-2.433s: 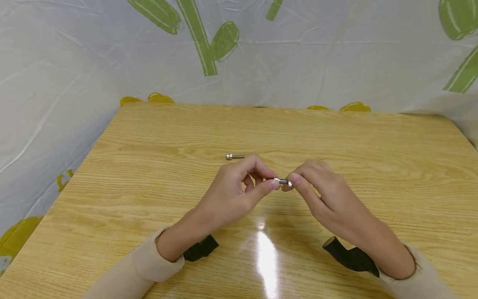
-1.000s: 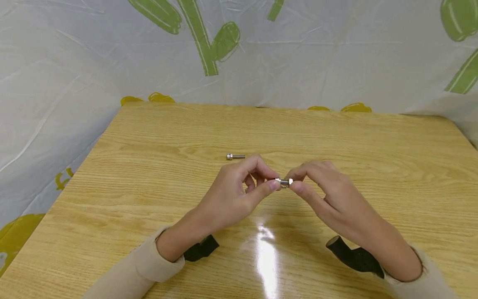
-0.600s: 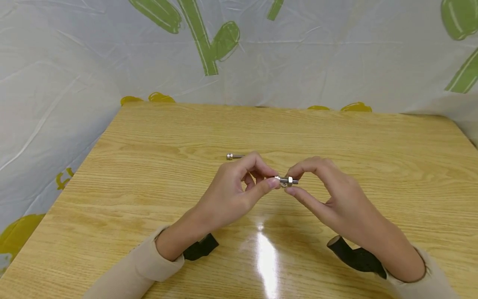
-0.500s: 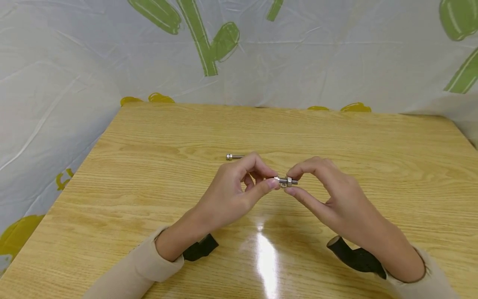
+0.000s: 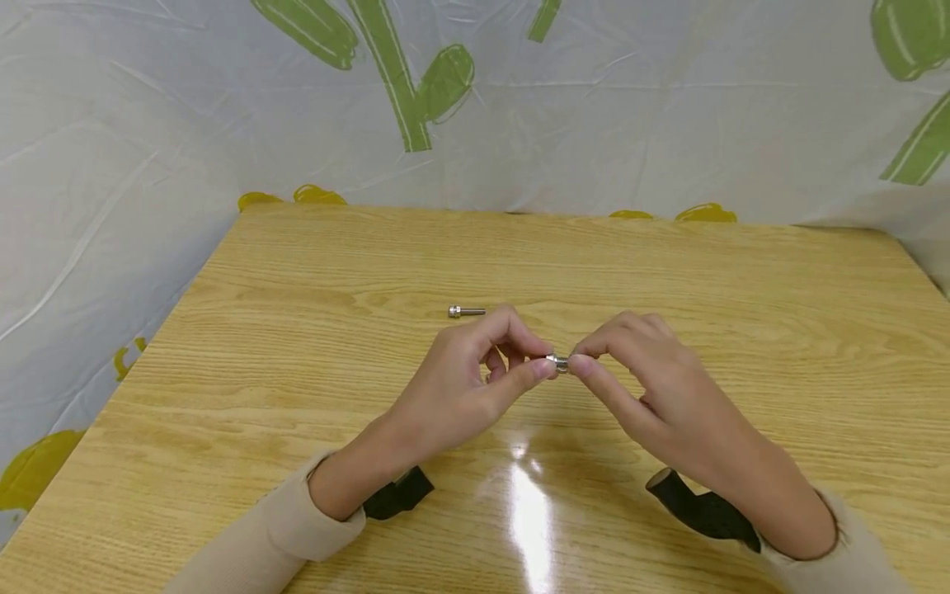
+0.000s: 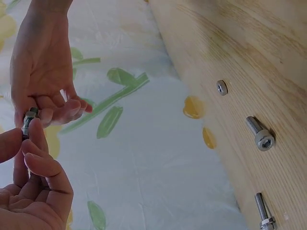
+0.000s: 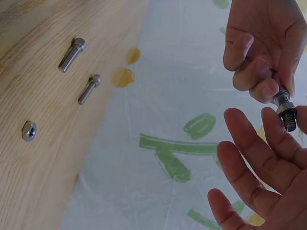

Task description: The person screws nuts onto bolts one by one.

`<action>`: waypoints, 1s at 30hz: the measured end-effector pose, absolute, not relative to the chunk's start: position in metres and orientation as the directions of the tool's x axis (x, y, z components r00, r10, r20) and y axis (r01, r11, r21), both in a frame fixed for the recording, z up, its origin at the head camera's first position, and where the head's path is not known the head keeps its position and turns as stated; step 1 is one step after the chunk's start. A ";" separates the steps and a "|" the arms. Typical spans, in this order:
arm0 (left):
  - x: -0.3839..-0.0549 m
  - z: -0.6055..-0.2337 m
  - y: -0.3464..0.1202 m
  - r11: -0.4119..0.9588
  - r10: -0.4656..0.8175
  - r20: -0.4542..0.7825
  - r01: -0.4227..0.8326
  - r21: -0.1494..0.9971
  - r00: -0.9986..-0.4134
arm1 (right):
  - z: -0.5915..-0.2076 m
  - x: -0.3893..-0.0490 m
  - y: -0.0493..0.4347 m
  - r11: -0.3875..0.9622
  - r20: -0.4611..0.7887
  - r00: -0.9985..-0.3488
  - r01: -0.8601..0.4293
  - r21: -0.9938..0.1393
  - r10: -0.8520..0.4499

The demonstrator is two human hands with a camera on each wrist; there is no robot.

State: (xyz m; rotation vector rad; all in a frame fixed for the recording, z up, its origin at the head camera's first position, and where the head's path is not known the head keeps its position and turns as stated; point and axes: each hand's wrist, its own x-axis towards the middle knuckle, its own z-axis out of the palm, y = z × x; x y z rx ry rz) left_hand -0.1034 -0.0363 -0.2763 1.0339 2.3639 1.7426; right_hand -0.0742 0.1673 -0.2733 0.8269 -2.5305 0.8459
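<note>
My left hand (image 5: pixel 475 379) pinches the head end of a silver bolt (image 5: pixel 562 361) between thumb and index finger, above the wooden table. A hex nut (image 7: pixel 287 109) sits on the bolt's thread, with the threaded tip poking out beyond it in the right wrist view. Thumb and index finger of my right hand (image 5: pixel 653 388) pinch the nut from its two sides. In the head view those fingertips cover the nut and the bolt's far end. The left wrist view shows the bolt small and dark between both hands.
A thinner bolt (image 5: pixel 466 312) with a nut near its head lies on the table (image 5: pixel 312 272), beyond my left hand. The wrist views also show a thicker socket-head bolt (image 6: pixel 261 134) and a loose nut (image 7: pixel 29 131) lying there. A patterned sheet (image 5: pixel 534 124) hangs behind the table.
Half a second ago my right thumb and index finger stood apart with the nut and bolt tip showing. They have now come together over the nut. The left hand has stayed put.
</note>
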 end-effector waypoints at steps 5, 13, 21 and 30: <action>-0.103 -0.276 -0.036 0.159 0.516 0.345 0.483 0.861 -0.784 | -0.273 -0.075 0.169 0.644 0.478 -0.769 -0.628 -0.438 -0.424; -0.104 -0.276 -0.038 0.157 0.519 0.350 0.489 0.858 -0.780 | -0.286 -0.082 0.177 0.592 0.547 -0.696 -0.704 -0.391 -0.465; -0.104 -0.275 -0.037 0.154 0.516 0.341 0.477 0.866 -0.786 | -0.284 -0.085 0.176 0.532 0.627 -0.613 -0.773 -0.347 -0.482; -0.102 -0.276 -0.036 0.143 0.528 0.356 0.494 0.857 -0.771 | -0.276 -0.082 0.168 0.540 0.598 -0.636 -0.758 -0.366 -0.488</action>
